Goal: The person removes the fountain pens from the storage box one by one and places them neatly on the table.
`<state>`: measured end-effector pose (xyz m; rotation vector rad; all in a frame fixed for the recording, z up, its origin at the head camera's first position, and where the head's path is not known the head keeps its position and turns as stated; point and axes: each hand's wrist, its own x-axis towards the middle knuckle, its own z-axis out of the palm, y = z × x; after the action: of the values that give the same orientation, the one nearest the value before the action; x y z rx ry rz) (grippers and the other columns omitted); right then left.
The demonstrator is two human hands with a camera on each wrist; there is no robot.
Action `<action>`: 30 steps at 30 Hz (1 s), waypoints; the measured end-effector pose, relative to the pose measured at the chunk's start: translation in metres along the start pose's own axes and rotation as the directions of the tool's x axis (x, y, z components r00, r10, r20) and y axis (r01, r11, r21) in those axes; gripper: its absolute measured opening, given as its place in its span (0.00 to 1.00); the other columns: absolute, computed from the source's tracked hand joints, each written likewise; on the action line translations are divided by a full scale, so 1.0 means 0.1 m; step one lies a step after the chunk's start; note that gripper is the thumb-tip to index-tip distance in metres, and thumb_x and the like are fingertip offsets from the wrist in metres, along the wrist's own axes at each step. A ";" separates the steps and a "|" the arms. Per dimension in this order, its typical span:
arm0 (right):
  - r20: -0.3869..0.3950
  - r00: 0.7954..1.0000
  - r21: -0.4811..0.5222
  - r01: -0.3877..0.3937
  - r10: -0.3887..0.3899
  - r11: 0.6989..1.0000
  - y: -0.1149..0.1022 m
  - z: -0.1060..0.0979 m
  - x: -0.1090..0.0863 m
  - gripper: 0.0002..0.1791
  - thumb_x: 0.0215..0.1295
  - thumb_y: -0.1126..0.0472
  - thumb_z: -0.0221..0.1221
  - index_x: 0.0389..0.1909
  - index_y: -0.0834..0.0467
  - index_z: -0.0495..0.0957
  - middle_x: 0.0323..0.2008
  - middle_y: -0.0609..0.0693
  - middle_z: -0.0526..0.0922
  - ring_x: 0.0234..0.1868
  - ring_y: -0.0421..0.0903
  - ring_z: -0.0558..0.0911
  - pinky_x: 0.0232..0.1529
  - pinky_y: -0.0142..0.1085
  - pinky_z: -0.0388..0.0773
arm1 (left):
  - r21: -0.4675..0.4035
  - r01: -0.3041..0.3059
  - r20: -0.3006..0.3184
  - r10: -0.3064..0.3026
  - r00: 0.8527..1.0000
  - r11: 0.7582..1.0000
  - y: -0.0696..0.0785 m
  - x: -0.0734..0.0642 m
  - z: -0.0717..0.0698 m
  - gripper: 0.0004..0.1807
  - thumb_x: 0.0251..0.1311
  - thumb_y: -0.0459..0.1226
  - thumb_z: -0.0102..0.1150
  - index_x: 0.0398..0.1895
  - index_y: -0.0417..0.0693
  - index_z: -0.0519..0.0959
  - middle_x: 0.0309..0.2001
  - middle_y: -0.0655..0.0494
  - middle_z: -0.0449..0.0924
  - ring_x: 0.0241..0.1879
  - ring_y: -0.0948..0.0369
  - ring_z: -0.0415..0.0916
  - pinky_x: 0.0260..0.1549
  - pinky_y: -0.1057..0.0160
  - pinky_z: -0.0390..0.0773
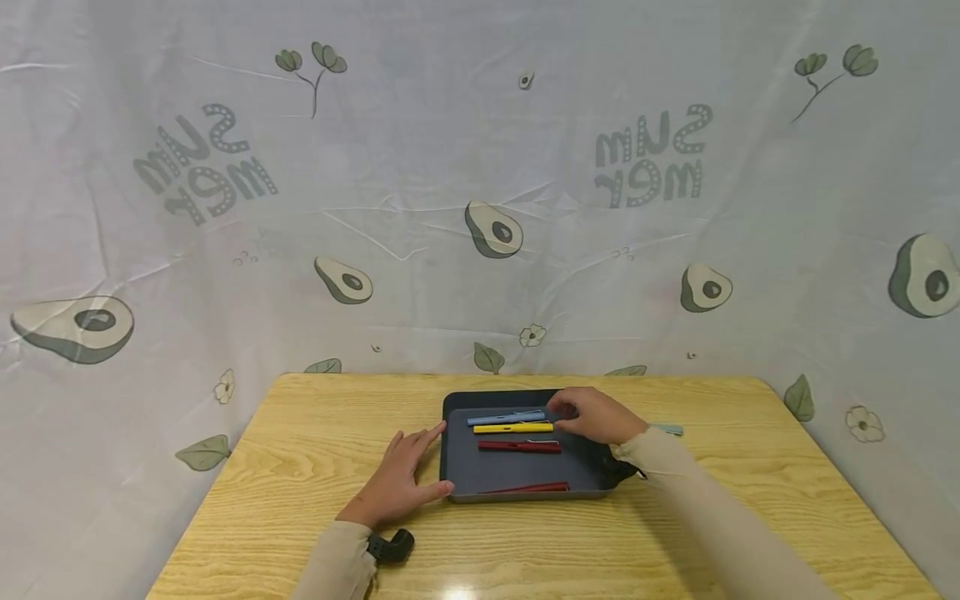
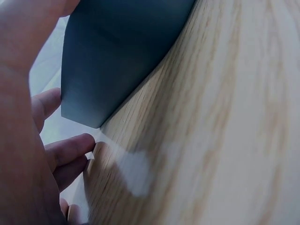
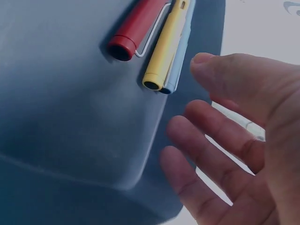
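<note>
A dark grey tray [image 1: 465, 467] lies on the table with several pens in it. A blue pen [image 1: 495, 420] and a yellow pen [image 1: 510, 429] lie side by side near its back, a red pen [image 1: 517, 447] just in front of them. Another red pen [image 1: 536, 488] lies along the front wall. My left hand [image 1: 405, 475] is spread at the tray's left side, thumb and fingertips at the rim. Over the back right part, my right hand [image 1: 600, 415] hovers beside the blue and yellow pens' clip ends. In the right wrist view its relaxed fingers [image 3: 211, 136] hold nothing.
A pale teal pen [image 1: 667, 429] lies on the wooden table [image 1: 345, 417] right of the tray, partly hidden by the right arm. A patterned curtain [image 1: 420, 167] hangs behind the table. Dark straps circle both wrists.
</note>
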<state>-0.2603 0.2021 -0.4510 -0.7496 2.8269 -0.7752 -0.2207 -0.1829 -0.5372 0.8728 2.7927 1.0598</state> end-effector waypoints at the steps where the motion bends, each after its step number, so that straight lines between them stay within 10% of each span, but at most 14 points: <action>1: 0.010 1.000 -0.003 -0.002 0.002 1.000 0.00 0.01 0.03 0.14 0.68 0.64 0.68 0.53 0.61 0.84 0.47 0.52 0.86 0.46 0.46 0.85 0.47 0.44 0.85 | -0.001 0.001 0.002 -0.001 1.000 1.000 0.00 0.00 0.00 0.53 0.61 0.63 0.65 0.85 0.62 0.52 0.77 0.54 0.64 0.77 0.50 0.60 0.79 0.40 0.34; 21: 0.116 0.991 0.033 -0.070 0.066 0.997 0.13 0.09 0.25 0.12 0.71 0.60 0.65 0.51 0.60 0.87 0.48 0.51 0.87 0.47 0.49 0.85 0.47 0.45 0.85 | -0.039 0.046 0.043 -0.044 0.998 0.998 0.07 0.04 -0.12 0.52 0.61 0.63 0.65 0.84 0.62 0.53 0.78 0.54 0.63 0.77 0.49 0.59 0.80 0.40 0.35; 30: 0.105 0.994 0.011 0.015 -0.016 1.000 0.17 0.06 0.38 0.04 0.69 0.62 0.66 0.41 0.56 0.87 0.39 0.44 0.85 0.38 0.41 0.82 0.39 0.40 0.82 | -0.015 0.081 0.040 -0.080 0.996 0.997 0.08 0.10 -0.10 0.53 0.61 0.64 0.65 0.85 0.66 0.51 0.78 0.55 0.61 0.78 0.50 0.57 0.80 0.43 0.34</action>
<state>-0.2990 0.1934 -0.4641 -0.7876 2.7250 -0.7297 -0.2269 -0.1789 -0.5230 0.7636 2.7566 1.0412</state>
